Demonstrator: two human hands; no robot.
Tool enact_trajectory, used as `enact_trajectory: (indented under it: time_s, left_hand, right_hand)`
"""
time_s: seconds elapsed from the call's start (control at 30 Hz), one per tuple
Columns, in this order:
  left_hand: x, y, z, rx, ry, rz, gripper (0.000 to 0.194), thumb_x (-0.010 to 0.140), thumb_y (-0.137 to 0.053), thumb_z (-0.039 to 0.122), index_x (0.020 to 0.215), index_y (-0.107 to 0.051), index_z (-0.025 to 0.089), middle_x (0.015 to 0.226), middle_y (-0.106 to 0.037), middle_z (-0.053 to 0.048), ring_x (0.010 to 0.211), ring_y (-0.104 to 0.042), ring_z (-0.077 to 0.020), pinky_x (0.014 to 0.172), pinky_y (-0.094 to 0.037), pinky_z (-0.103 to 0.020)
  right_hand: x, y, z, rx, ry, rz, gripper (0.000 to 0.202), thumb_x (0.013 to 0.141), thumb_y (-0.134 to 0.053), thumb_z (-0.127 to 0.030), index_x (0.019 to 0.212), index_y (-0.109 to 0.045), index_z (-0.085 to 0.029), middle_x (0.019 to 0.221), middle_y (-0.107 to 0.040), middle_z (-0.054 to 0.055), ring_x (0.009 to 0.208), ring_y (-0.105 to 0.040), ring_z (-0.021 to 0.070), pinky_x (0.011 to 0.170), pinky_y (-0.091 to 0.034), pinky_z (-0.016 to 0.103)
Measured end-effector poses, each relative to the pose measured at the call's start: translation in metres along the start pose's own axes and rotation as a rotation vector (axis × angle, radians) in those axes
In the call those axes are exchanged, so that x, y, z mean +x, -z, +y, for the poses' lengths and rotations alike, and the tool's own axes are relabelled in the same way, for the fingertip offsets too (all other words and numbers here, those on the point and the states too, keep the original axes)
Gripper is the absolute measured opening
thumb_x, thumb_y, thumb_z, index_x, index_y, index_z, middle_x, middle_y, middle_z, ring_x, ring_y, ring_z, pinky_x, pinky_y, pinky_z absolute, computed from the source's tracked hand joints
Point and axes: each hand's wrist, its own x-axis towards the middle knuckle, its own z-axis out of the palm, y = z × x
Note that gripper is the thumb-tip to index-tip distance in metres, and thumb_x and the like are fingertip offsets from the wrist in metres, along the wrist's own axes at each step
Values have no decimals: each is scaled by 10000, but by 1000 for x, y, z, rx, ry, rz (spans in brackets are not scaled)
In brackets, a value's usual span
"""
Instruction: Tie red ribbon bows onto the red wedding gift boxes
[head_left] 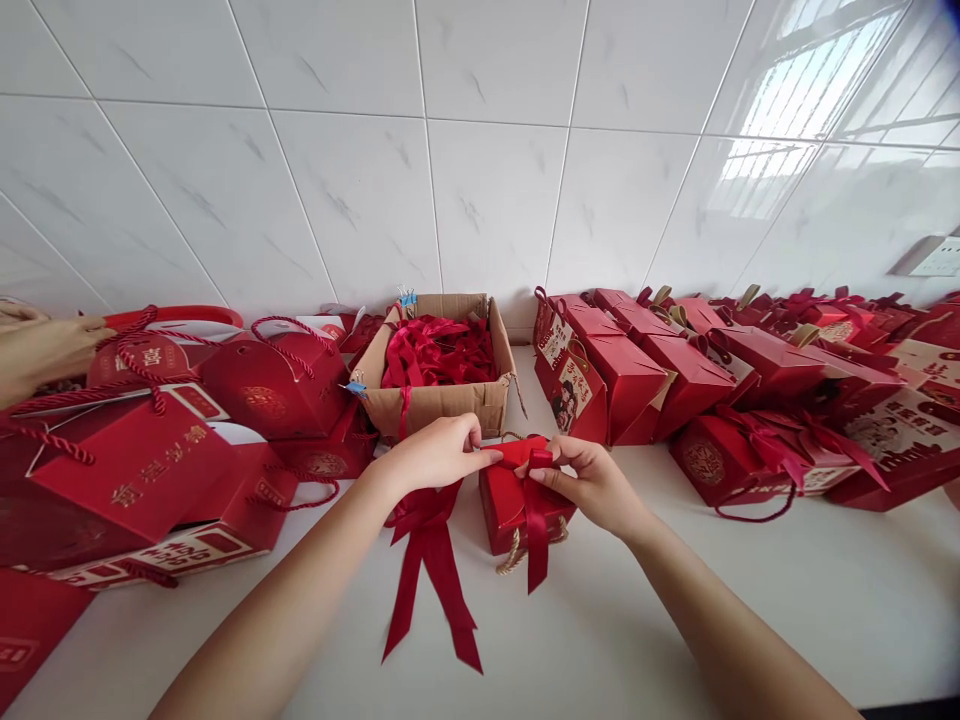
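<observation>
A small red gift box (495,515) with gold rope handles (512,557) stands on the white table in front of me. My right hand (589,482) pinches a dark red satin ribbon (537,540) at the box's top, and one end hangs down over the front. On the other side of the top, my left hand (442,450) has thumb and finger closed near the lid's edge, seemingly on the same ribbon. The fingers partly hide what they grip. Left of the box lies a tied red ribbon bow (431,545) with two long tails.
Behind my hands, an open cardboard box (442,402) holds a heap of red ribbons (439,350). Red gift boxes with rope handles (142,465) crowd the left. Rows of red boxes (626,375) fill the right, one ribboned (712,460). Another person's hand (56,350) reaches in at far left.
</observation>
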Motion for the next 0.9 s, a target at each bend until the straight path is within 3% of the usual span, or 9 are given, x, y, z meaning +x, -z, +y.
enact_trajectory:
  time_s: [0.2, 0.27, 0.4, 0.53, 0.73, 0.9]
  left_hand:
    - [-6, 6, 5, -194, -22, -133, 403, 757, -616, 556, 924, -459, 224, 745, -597, 20, 584, -550, -141, 511, -380, -236]
    - [-10, 8, 7, -162, -59, -88, 408, 718, -680, 485, 962, -468, 236, 752, -556, 39, 566, -527, -128, 497, -375, -227]
    - [-17, 12, 15, -25, -184, 126, 110, 807, -589, 334, 833, -579, 228, 712, -541, 27, 565, -490, -126, 498, -364, -227]
    - [-22, 13, 24, 23, -281, 230, 143, 831, -589, 295, 779, -702, 226, 763, -592, -9, 575, -536, -128, 519, -397, -239]
    - [-38, 13, 36, 193, -543, 232, 169, 847, -585, 204, 838, -744, 262, 796, -573, 1, 638, -561, -110, 543, -403, -218]
    - [-35, 16, 48, 243, -636, 197, 227, 908, -475, 142, 875, -688, 214, 991, -675, -14, 868, -620, -151, 730, -473, -246]
  right_hand:
    - [-1, -5, -2, 36, -49, 69, 267, 789, -688, -414, 731, -552, -192, 805, -732, 58, 788, -675, 197, 653, -513, 284]
    - [-1, -8, -4, 32, -47, 110, 266, 772, -695, -403, 717, -538, -195, 765, -721, 50, 785, -683, 208, 655, -518, 288]
    - [-2, -12, -4, -28, -45, 166, 180, 761, -676, -356, 761, -615, -187, 762, -719, 51, 781, -690, 216, 680, -538, 304]
    - [-2, -14, -3, -89, -43, 201, 137, 758, -647, -306, 814, -680, -185, 788, -722, 51, 775, -678, 210, 671, -531, 298]
    - [-1, -17, -5, -188, -21, 242, 154, 731, -606, -252, 818, -716, -189, 766, -717, 37, 709, -634, 187, 617, -487, 278]
    - [1, -22, -8, -303, 44, 210, 164, 706, -541, -198, 745, -701, -198, 677, -670, 7, 596, -542, 146, 572, -422, 260]
